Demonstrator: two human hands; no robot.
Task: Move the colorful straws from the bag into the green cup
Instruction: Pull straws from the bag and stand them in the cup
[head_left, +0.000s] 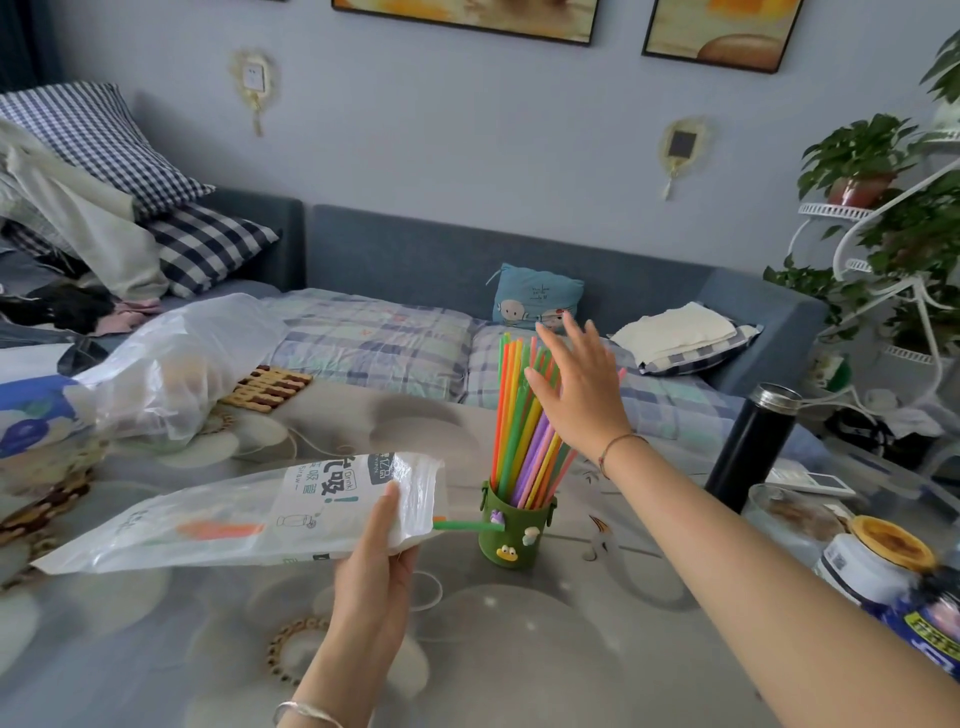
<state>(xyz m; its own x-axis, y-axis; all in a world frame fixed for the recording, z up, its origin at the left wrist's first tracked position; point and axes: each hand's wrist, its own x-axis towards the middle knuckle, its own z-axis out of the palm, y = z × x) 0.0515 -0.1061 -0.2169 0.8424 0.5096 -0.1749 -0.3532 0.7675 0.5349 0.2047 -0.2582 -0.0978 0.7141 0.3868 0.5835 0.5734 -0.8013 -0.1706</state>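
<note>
Table (519, 649) with a floral cover, seen from above and in front; items listed left to right.

Far left corner: a crumpled clear plastic sack (176, 364), with a woven mat (267, 387) just beside it toward the far edge.

Left of centre: the straw bag (234, 519), a flat white printed pouch, lies nearly level above the table with its closed end toward the left edge and its mouth pointing right. An orange straw (221, 530) shows faintly through its wall. The left hand (374, 561) grips the bag at the mouth end, thumb pressed on the upper face and fingers curled beneath.

Centre: a green straw (467, 526) projects from the bag mouth, and its free end reaches the side of the green cup (514, 530). The cup stands upright on the table, just right of the bag mouth. It holds a fanned bundle of colorful straws (519, 415), which lean up and outward.

Right of centre: the right hand (582, 395) is raised at the upper ends of the bundle, fingers straight and spread and holding nothing. Whether the palm touches the straw tips cannot be told.

Right side: a black flask (748, 447) stands upright, well apart from the cup. A jar with a yellow lid (878, 561) sits at the right edge.
</note>
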